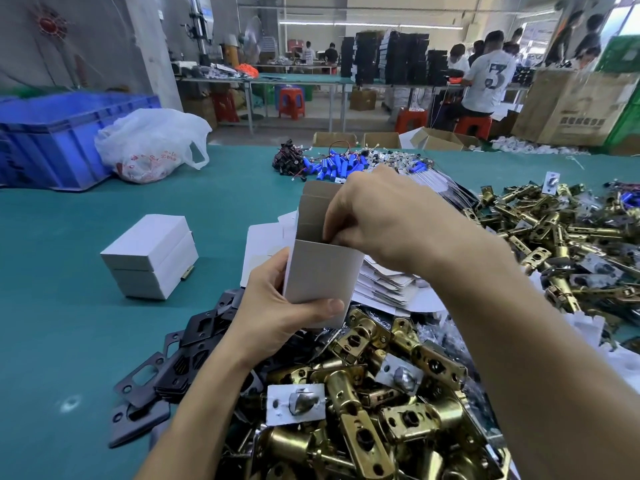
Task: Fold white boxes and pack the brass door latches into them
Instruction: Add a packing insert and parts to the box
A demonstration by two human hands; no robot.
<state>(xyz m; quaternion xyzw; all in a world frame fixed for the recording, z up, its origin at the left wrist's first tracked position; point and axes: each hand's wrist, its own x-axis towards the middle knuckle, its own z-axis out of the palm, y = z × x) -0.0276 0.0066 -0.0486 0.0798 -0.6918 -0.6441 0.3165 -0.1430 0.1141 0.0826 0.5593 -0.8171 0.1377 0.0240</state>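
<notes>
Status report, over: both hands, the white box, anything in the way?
Left hand grips white box upright, top flap open. Right hand reaches down inside its mouth, contents hidden. Brass latches heaped beneath, nothing blocking.

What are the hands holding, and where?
Left hand grips the white box round its lower half; right hand dips into its open top, grip hidden.

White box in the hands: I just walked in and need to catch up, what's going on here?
A person's left hand grips an upright, open white cardboard box while fingers of the right hand dip into its top; what they hold is hidden. Two closed white boxes sit stacked on the green table. Loose brass door latches lie piled nearby.
</notes>
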